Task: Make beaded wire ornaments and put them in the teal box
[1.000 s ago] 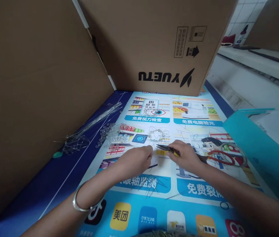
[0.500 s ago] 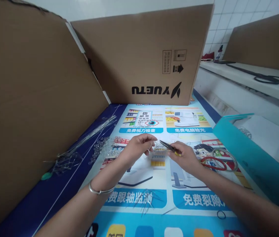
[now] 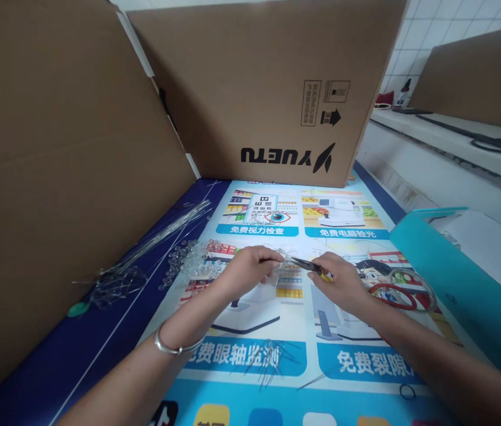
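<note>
Gripping a pair of small pliers (image 3: 310,266) with a yellow handle, the person's right hand (image 3: 341,281) points the dark tips leftward at a small beaded wire piece (image 3: 282,260) — a cluster of clear beads pinched between the thumb and fingertips of the left hand (image 3: 250,269). Both hands hover just above a printed poster mat (image 3: 277,355) that covers the work surface, meeting near its middle; the plier tips sit right beside the wire piece, though whether they touch it is too fine to tell. A silver bangle (image 3: 173,346) circles the left wrist.

To the left of the hands lies a scatter of clear beads (image 3: 190,263), and further left a bundle of long thin wires (image 3: 152,242) stretches along the blue edge of the mat, ending in a tangle near a small green piece (image 3: 77,308). A loose pile of short wire pins (image 3: 268,361) rests on the mat nearer the person. To the right of the right hand lie red-handled scissors (image 3: 394,294) and a coil of clear cord (image 3: 412,288), just beside a teal box (image 3: 458,284). Large cardboard panels (image 3: 272,83) — one printed upside down with "YUETU" — stand behind and to the left.
</note>
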Motion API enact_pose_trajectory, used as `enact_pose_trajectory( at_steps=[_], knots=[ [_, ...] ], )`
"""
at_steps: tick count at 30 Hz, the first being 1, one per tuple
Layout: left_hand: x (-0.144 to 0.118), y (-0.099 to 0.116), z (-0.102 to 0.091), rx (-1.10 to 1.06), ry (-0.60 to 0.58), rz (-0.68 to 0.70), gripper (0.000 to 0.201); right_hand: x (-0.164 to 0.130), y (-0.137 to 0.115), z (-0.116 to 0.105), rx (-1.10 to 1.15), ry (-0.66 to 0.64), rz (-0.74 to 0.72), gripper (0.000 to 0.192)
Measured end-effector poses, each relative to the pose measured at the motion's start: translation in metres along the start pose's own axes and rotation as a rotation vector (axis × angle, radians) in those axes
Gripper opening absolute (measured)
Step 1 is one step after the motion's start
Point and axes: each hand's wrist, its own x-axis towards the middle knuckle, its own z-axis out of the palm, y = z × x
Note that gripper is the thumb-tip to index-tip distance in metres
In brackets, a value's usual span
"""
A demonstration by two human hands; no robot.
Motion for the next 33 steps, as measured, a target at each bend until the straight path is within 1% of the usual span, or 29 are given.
enact_pose_trajectory(
  at_steps=[2, 3, 4, 7, 9, 12, 15, 17, 19, 22, 25, 30, 33],
  knots=[
    [-0.002, 0.003, -0.002, 0.157, 0.038, 0.108, 0.019, -0.001, 0.0, -0.001, -0.089, 0.035, -0.08, 0.013],
    [-0.003, 0.003, -0.003, 0.203, 0.045, 0.137, 0.019, -0.002, -0.001, -0.003, -0.148, 0.047, -0.125, 0.014],
    [-0.003, 0.003, -0.003, 0.211, 0.034, 0.133, 0.019, -0.002, -0.002, -0.005, -0.212, 0.054, -0.171, 0.015],
    [-0.002, -0.001, -0.002, 0.086, -0.045, 0.003, 0.019, -0.003, -0.006, -0.012, -0.398, 0.055, -0.286, 0.016],
    [-0.001, -0.003, -0.001, 0.03, -0.058, -0.043, 0.019, -0.004, -0.009, -0.016, -0.491, 0.087, -0.344, 0.017],
    [-0.003, -0.002, 0.001, 0.1, 0.005, 0.018, 0.015, -0.006, -0.011, -0.02, -0.596, 0.163, -0.437, 0.018],
    [-0.005, 0.001, 0.003, 0.22, 0.073, 0.106, 0.014, -0.007, -0.013, -0.023, -0.673, 0.194, -0.524, 0.018],
    [-0.006, 0.003, 0.004, 0.282, 0.096, 0.126, 0.014, -0.008, -0.014, -0.024, -0.701, 0.185, -0.562, 0.018],
    [-0.006, 0.004, 0.004, 0.32, 0.104, 0.115, 0.014, -0.008, -0.016, -0.025, -0.706, 0.179, -0.588, 0.018],
    [-0.006, 0.004, 0.004, 0.328, 0.087, 0.09, 0.014, -0.008, -0.017, -0.026, -0.701, 0.17, -0.622, 0.019],
    [-0.005, 0.003, 0.003, 0.307, 0.075, 0.093, 0.013, -0.009, -0.018, -0.026, -0.685, 0.151, -0.655, 0.02],
    [-0.005, 0.001, 0.003, 0.267, 0.066, 0.078, 0.013, -0.01, -0.017, -0.026, -0.616, 0.131, -0.634, 0.021],
    [-0.006, 0.001, 0.002, 0.247, 0.053, 0.068, 0.013, -0.01, -0.016, -0.025, -0.626, 0.12, -0.636, 0.021]
  ],
)
